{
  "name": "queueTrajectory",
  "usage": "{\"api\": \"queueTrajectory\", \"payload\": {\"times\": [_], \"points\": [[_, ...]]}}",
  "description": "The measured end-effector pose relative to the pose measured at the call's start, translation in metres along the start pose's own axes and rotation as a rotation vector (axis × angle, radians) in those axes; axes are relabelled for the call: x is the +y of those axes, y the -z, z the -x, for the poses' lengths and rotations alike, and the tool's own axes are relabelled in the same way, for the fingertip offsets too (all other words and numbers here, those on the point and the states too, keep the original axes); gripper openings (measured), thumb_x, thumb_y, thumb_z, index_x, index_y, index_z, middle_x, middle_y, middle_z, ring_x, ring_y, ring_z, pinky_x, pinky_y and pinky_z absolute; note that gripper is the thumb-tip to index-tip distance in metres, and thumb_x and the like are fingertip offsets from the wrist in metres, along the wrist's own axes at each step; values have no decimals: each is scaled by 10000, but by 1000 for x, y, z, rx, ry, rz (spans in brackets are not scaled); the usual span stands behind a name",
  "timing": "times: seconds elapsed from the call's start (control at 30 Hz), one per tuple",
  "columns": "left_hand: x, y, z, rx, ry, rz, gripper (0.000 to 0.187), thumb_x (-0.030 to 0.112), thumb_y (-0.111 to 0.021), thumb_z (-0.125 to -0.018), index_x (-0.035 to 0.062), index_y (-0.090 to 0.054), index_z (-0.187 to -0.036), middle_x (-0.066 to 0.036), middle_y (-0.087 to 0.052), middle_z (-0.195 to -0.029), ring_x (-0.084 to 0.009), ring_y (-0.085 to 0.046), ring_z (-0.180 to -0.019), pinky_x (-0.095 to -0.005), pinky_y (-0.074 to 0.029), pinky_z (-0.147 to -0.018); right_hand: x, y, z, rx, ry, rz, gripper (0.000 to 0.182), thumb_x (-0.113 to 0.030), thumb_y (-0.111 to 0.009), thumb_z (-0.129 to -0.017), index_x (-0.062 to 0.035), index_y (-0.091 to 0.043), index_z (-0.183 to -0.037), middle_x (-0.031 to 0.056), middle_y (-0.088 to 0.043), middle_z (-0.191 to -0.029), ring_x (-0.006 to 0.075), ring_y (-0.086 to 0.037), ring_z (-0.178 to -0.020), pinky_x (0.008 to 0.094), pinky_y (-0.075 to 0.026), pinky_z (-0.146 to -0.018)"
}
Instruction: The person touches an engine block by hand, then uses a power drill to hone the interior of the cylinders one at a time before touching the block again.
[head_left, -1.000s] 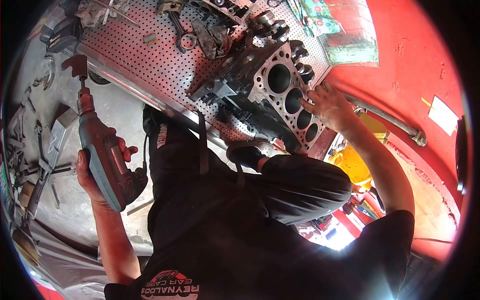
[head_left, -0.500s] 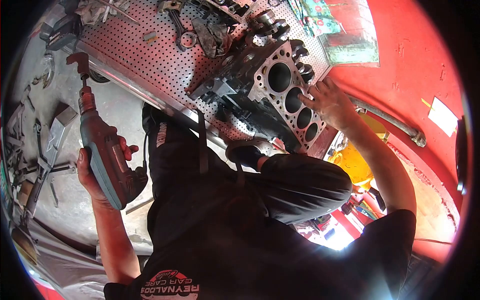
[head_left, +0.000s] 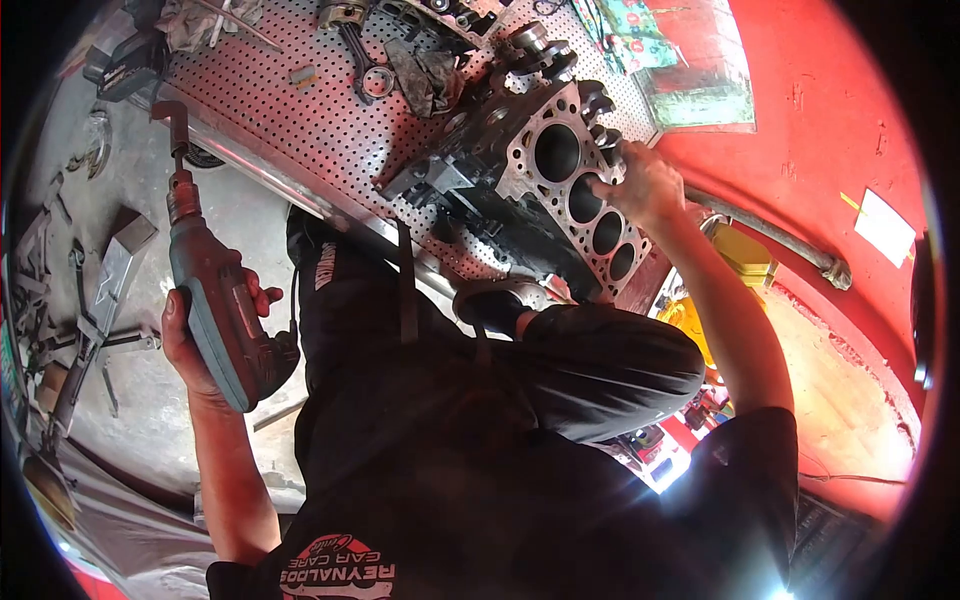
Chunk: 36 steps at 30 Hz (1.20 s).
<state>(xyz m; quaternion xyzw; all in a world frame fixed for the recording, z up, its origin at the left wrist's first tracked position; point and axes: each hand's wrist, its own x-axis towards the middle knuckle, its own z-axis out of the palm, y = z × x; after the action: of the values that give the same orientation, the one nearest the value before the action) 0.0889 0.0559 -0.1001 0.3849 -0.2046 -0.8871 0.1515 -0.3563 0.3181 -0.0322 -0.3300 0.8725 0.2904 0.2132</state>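
My left hand [head_left: 178, 345] is wrapped around a power drill [head_left: 222, 310], its chuck pointing away from me. A thin shaft in the chuck carries a brown, hooked flap of sheet material [head_left: 175, 122] at its tip. On the bench, an engine block [head_left: 490, 205] lies tilted, its flat face with a row of round cylinder bores turned toward my right side. My right hand [head_left: 648, 190] is at that face, a digit at the edge of the second bore [head_left: 584, 200] and the other fingers bent near the block's far edge. Nothing is visibly held in it.
A perforated metal bench [head_left: 290, 120] carries a piston with connecting rod [head_left: 365, 70], a dark rag [head_left: 425, 75] and a crankshaft [head_left: 540, 50]. Tools [head_left: 85, 330] lie on the floor at left. A pipe [head_left: 770, 240] runs along the red wall; a yellow container [head_left: 740, 255] sits below.
My right forearm has swung left, and its fingers have shifted and bent more at the bore. The drill has moved slightly right, still in my left hand.
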Motion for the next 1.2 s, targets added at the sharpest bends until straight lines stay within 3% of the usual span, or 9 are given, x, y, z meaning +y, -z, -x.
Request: {"api": "queueTrajectory", "payload": {"times": [0.2,0.5,0.6,1.2], "points": [[7,-3,0,11,1,-4,828,659,-493,-956,-40,-492,-1401,-158,-667,-1019,-244,-685,-785,-497,-480,-1010,-10,9,8,-16,12,88,646,-480,-814,-811,-83,-602,-1275,123,-674,-1166,345,-662,-1142,466,-535,-981],[16,4,-2,1,25,14,809,645,-488,-966,-31,-491,-1411,-162,-675,-1032,-250,-701,-822,-506,-471,-1017,-2,4,17,37,15,60,591,-447,-810,-817,-128,-612,-1273,112,-673,-1170,340,-651,-1156,472,-521,-995],[17,3,-5,16,30,14,810,645,-499,-962,-32,-495,-1408,-156,-671,-1026,-252,-690,-809,-507,-473,-1009,-11,7,14,-65,-48,107,657,-517,-752,-864,-123,-590,-1364,109,-663,-1249,282,-639,-1209,438,-474,-1051],[29,-3,-16,30,51,-74,823,689,-509,-923,-17,-544,-1345,-148,-668,-992,-245,-647,-800,-493,-482,-974,-4,-10,20,121,92,149,518,-466,-726,-882,-106,-622,-1239,98,-664,-1167,289,-646,-1147,455,-497,-987]]}}
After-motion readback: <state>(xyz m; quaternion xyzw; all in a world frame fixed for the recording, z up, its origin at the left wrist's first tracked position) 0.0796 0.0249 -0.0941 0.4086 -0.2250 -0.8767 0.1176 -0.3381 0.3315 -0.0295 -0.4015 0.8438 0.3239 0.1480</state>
